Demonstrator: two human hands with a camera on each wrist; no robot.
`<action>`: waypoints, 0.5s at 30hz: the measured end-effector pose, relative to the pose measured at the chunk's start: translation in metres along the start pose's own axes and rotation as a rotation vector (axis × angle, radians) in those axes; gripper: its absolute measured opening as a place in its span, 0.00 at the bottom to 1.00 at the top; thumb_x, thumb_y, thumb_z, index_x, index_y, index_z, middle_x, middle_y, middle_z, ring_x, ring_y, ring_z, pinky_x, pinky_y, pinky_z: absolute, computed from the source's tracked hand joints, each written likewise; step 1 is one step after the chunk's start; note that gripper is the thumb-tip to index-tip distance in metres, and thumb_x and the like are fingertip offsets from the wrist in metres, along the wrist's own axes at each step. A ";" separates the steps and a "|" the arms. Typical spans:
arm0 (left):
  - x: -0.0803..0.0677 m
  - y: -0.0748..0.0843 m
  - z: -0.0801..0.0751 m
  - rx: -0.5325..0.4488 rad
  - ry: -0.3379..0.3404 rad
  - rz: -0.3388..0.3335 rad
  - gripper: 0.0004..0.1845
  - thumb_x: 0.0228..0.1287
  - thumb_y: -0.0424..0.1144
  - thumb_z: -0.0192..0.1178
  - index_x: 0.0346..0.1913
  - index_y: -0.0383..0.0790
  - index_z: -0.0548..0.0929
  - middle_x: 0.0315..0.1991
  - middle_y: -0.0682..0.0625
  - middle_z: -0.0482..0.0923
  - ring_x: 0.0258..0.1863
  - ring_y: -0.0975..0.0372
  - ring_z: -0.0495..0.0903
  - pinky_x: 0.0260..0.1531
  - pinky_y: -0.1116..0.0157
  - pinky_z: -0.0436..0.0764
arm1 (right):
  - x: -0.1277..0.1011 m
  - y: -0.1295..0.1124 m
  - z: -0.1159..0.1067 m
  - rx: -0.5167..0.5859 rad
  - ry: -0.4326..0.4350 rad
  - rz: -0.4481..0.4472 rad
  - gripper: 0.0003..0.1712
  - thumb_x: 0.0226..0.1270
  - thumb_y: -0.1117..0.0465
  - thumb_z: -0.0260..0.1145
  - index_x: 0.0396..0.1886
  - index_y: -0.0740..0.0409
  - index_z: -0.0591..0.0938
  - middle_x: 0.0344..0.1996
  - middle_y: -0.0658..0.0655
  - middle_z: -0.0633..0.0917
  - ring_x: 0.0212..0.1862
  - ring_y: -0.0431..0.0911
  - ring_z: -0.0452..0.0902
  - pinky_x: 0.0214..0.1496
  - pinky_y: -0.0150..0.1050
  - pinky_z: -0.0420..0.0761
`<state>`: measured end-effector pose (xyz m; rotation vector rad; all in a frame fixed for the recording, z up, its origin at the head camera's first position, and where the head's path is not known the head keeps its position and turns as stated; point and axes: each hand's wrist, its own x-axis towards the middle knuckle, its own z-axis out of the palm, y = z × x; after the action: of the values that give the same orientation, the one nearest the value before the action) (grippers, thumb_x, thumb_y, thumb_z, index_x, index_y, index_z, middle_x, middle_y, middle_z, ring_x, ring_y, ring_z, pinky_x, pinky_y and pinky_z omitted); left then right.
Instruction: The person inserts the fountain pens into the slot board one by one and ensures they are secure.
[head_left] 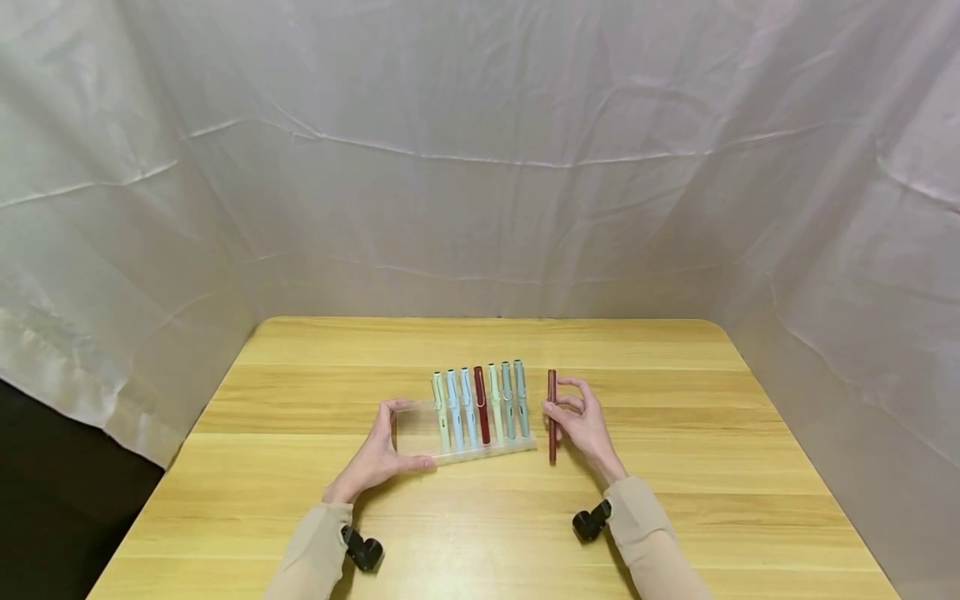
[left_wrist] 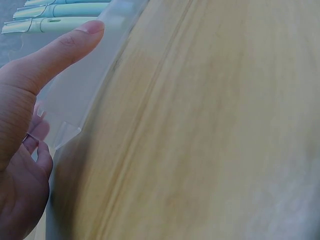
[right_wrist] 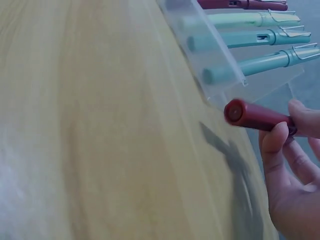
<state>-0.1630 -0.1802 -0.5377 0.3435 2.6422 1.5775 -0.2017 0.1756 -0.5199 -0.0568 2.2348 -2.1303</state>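
Note:
A clear plastic pen stand (head_left: 417, 428) holds a row of capped pens: pale green, light blue, dark red and grey-green. My left hand (head_left: 386, 450) grips the stand's left end, thumb along the front lip and fingers at the back edge. In the left wrist view the thumb (left_wrist: 65, 50) lies over the clear plastic near a pale green pen (left_wrist: 55, 24). To the right of the stand, my right hand (head_left: 585, 421) pinches a dark red pen (head_left: 552, 417) between thumb and fingers. The right wrist view shows this red pen (right_wrist: 257, 116) above its shadow, beside the stand's right end.
The stand is on a light wooden table (head_left: 480, 533). Pale curtains (head_left: 480, 208) surround the table's back and sides. Small black cameras (head_left: 363, 550) are strapped to both wrists. A dark area (head_left: 60, 483) shows beyond the left edge.

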 end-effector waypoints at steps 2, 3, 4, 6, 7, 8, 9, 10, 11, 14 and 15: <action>0.000 0.000 0.000 0.001 -0.001 0.001 0.57 0.39 0.47 0.84 0.70 0.39 0.58 0.72 0.36 0.59 0.75 0.41 0.58 0.77 0.36 0.52 | -0.001 -0.002 0.001 0.021 -0.003 -0.011 0.31 0.69 0.69 0.65 0.69 0.61 0.64 0.39 0.62 0.85 0.27 0.41 0.82 0.23 0.31 0.81; 0.000 0.000 0.000 0.000 -0.001 0.002 0.57 0.39 0.47 0.84 0.70 0.39 0.58 0.72 0.36 0.59 0.75 0.41 0.58 0.77 0.35 0.51 | -0.001 -0.002 0.001 0.030 -0.007 -0.013 0.31 0.70 0.69 0.65 0.69 0.61 0.64 0.39 0.60 0.85 0.28 0.41 0.83 0.24 0.30 0.81; 0.000 -0.001 0.000 0.000 -0.001 0.003 0.57 0.39 0.47 0.84 0.70 0.39 0.58 0.72 0.36 0.59 0.75 0.41 0.58 0.77 0.35 0.52 | -0.001 -0.003 0.001 0.039 -0.010 -0.015 0.32 0.70 0.68 0.65 0.69 0.61 0.64 0.38 0.57 0.85 0.28 0.41 0.83 0.25 0.30 0.82; 0.000 -0.001 0.000 -0.002 0.002 0.006 0.57 0.39 0.46 0.84 0.70 0.39 0.58 0.72 0.35 0.59 0.75 0.41 0.58 0.77 0.35 0.52 | -0.002 -0.005 0.002 0.058 -0.014 -0.017 0.32 0.71 0.68 0.64 0.70 0.61 0.63 0.38 0.51 0.85 0.28 0.41 0.83 0.26 0.30 0.82; 0.000 -0.001 0.000 -0.003 0.003 0.008 0.57 0.39 0.46 0.84 0.70 0.39 0.58 0.72 0.36 0.59 0.75 0.41 0.59 0.77 0.35 0.52 | -0.002 -0.006 0.002 0.069 -0.016 -0.021 0.32 0.71 0.67 0.64 0.70 0.61 0.63 0.37 0.50 0.85 0.28 0.41 0.83 0.26 0.29 0.82; 0.000 -0.001 0.000 -0.003 0.003 0.010 0.57 0.39 0.46 0.84 0.69 0.39 0.58 0.72 0.36 0.59 0.75 0.41 0.59 0.77 0.35 0.52 | -0.003 -0.007 0.002 0.079 -0.019 -0.026 0.32 0.71 0.67 0.64 0.70 0.61 0.62 0.37 0.49 0.84 0.28 0.41 0.83 0.26 0.29 0.82; 0.000 -0.001 0.000 -0.004 0.003 0.011 0.57 0.39 0.46 0.84 0.69 0.39 0.58 0.72 0.36 0.59 0.75 0.41 0.59 0.77 0.35 0.52 | -0.004 -0.008 0.003 0.090 -0.022 -0.031 0.31 0.72 0.67 0.64 0.70 0.60 0.62 0.37 0.48 0.84 0.28 0.41 0.83 0.26 0.29 0.82; 0.000 -0.001 0.000 -0.004 0.004 0.012 0.57 0.39 0.46 0.84 0.69 0.39 0.58 0.72 0.36 0.59 0.75 0.41 0.59 0.77 0.36 0.52 | -0.004 -0.009 0.003 0.101 -0.024 -0.038 0.31 0.72 0.67 0.63 0.70 0.60 0.62 0.37 0.48 0.84 0.28 0.41 0.83 0.26 0.29 0.81; 0.000 -0.001 0.000 -0.005 0.004 0.013 0.57 0.38 0.46 0.84 0.69 0.39 0.58 0.72 0.36 0.60 0.75 0.41 0.59 0.77 0.36 0.52 | -0.005 -0.010 0.003 0.111 -0.028 -0.045 0.31 0.72 0.66 0.63 0.70 0.60 0.62 0.38 0.48 0.84 0.28 0.40 0.83 0.26 0.29 0.81; -0.001 0.000 0.000 -0.009 0.004 0.014 0.57 0.39 0.46 0.84 0.69 0.38 0.58 0.72 0.36 0.60 0.75 0.41 0.59 0.77 0.35 0.51 | -0.006 -0.013 0.005 0.131 -0.036 -0.069 0.31 0.72 0.67 0.63 0.70 0.60 0.62 0.40 0.50 0.84 0.29 0.41 0.84 0.27 0.31 0.83; -0.001 0.000 0.000 -0.009 0.004 0.015 0.57 0.38 0.46 0.84 0.69 0.38 0.58 0.72 0.36 0.60 0.75 0.41 0.58 0.77 0.35 0.51 | -0.007 -0.015 0.005 0.134 -0.040 -0.076 0.30 0.72 0.68 0.63 0.70 0.60 0.62 0.41 0.51 0.85 0.29 0.41 0.83 0.28 0.33 0.83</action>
<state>-0.1622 -0.1803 -0.5380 0.3610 2.6408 1.5958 -0.1946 0.1702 -0.5054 -0.1796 2.0953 -2.2900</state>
